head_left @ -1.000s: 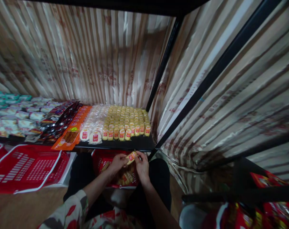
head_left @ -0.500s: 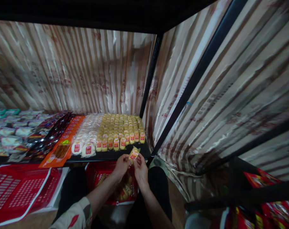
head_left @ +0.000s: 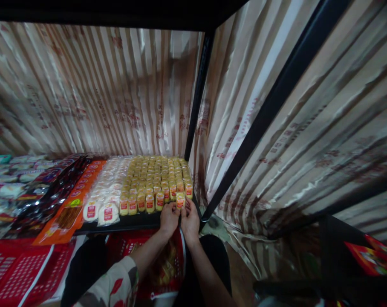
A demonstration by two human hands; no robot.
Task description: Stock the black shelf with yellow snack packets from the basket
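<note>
My left hand [head_left: 169, 218] and my right hand [head_left: 190, 219] both pinch a small yellow snack packet [head_left: 180, 200] with a red label. They hold it upright on the black shelf [head_left: 139, 221], at the front of the rows of yellow packets [head_left: 158, 179]. The packet stands touching its neighbours at the right end of the front row. Both hands have fingers closed on the packet's lower part.
White round packets [head_left: 99, 211] lie left of the yellow rows, then orange packs [head_left: 65, 215] and dark packs [head_left: 46, 192]. A red basket [head_left: 158, 273] with more yellow packets sits under my arms; a red lattice lid [head_left: 14, 273] lies at left. Striped paper walls and black posts [head_left: 196, 94] close the shelf.
Both hands rose from above the red basket to the shelf, carrying the yellow packet forward and setting it in the front row. The camera view moved closer to the shelf.
</note>
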